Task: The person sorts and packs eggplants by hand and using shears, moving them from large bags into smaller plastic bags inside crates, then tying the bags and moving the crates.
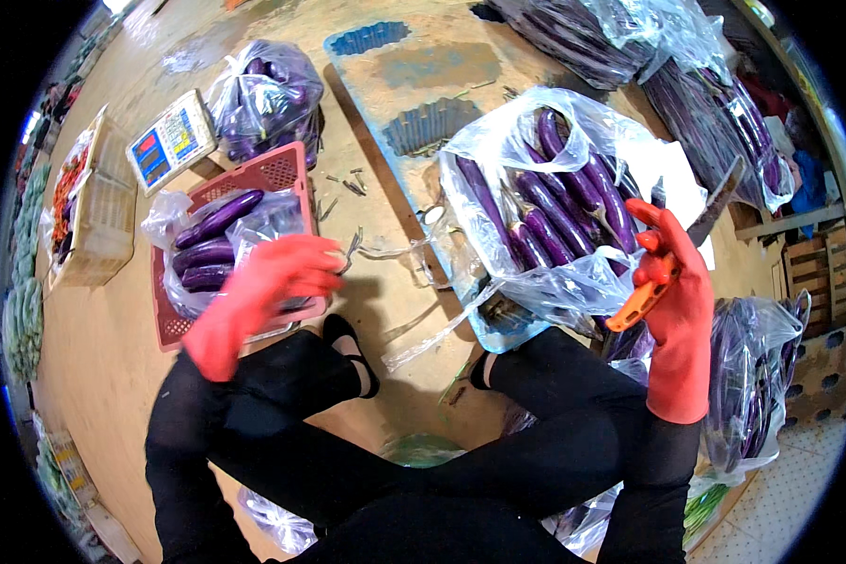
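Both my hands wear red rubber gloves. My left hand [268, 287] hangs over the near side of a red plastic basket [174, 320], fingers stretched loosely to the right, holding nothing I can see. In that basket, long purple eggplants [218, 218] lie in a clear plastic bag. The fingers of my right hand [672, 301] are wrapped round the orange handle of a knife [641, 299]; its dark blade points up and away. Just left of this hand, an open clear bag [479, 141] full of eggplants [556, 211] rests on a worn blue-edged board [371, 122].
A scale [171, 141] with a colourful panel stands behind the basket, beside a tied bag of eggplants [265, 103]. Far left is a cream crate [99, 235] with red produce. More bagged eggplants [752, 376] lie at right. Cut stems [352, 185] litter the floor.
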The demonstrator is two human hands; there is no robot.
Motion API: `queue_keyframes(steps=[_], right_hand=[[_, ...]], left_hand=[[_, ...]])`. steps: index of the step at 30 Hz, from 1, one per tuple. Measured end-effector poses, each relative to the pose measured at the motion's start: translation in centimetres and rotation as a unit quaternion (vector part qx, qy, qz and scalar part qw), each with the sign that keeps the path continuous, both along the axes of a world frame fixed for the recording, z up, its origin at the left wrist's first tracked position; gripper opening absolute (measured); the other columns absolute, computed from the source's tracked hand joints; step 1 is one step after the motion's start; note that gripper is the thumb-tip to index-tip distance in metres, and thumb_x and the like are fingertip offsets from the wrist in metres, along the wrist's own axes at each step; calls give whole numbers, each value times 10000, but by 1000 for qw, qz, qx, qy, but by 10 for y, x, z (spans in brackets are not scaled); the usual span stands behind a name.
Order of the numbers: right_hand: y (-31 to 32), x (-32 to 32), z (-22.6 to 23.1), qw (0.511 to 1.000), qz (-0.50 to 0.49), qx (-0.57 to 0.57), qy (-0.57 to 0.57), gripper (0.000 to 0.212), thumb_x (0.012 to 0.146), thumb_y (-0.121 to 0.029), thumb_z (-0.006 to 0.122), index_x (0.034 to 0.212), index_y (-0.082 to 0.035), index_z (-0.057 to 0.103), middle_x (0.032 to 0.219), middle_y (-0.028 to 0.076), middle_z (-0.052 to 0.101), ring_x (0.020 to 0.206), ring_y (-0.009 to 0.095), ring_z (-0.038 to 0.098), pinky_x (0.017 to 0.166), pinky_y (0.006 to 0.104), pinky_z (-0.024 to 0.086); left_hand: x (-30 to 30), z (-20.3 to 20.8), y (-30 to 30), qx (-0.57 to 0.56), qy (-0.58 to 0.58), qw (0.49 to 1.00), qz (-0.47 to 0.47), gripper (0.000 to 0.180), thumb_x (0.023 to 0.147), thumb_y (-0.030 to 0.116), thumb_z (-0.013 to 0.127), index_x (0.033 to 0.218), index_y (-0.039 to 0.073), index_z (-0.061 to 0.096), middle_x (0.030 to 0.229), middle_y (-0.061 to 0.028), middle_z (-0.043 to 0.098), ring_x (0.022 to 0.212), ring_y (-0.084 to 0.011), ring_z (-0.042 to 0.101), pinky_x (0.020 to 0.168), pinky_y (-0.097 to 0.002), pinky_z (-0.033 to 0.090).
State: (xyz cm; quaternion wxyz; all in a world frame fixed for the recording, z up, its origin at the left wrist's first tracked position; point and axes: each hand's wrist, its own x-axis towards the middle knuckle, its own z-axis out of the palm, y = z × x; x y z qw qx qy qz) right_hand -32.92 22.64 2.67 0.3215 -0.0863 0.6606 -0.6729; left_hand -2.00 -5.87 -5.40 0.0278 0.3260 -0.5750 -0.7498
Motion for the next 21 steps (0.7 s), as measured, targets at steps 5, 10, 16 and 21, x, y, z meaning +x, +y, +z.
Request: queue_keyframes(steps=[5, 10, 16, 21], right_hand=[[-1, 17, 11, 999, 3, 16, 31, 399, 872, -342, 555, 1086, -16, 636, 709, 24, 589, 499, 56, 415, 515, 227, 401], [3, 23, 13, 1000, -17, -5, -24, 419, 875, -282, 560, 1087, 79, 581, 689, 63, 615, 425, 61, 422, 458, 220, 417], [16, 7, 10, 999, -29, 0, 24, 381, 897, -216, 527, 1099, 106, 554, 670, 85, 623, 391, 68, 438, 433, 209, 435], [17, 4, 10, 1000, -9, -13, 25, 363, 898, -206, 528, 1090, 100, 563, 673, 82, 629, 409, 66, 458, 453, 206, 440]], left_hand=[[-154, -91, 79, -426, 101, 860, -262, 357, 817, 209, 629, 1133, 46, 597, 1003, -164, 642, 949, -303, 615, 824, -383, 486], [-267, -142, 121, -609, -83, 738, -278, 748, 638, 370, 754, 1252, 61, 459, 1112, -153, 605, 1113, -334, 512, 1007, -521, 296], [-316, -130, 113, -545, -211, 703, -406, 782, 588, 460, 796, 1195, 70, 495, 1069, -112, 633, 1055, -285, 579, 877, -418, 434], [-315, -142, 112, -591, -172, 673, -411, 671, 582, 453, 787, 1091, 60, 595, 1117, -133, 603, 1081, -339, 547, 981, -474, 353]])
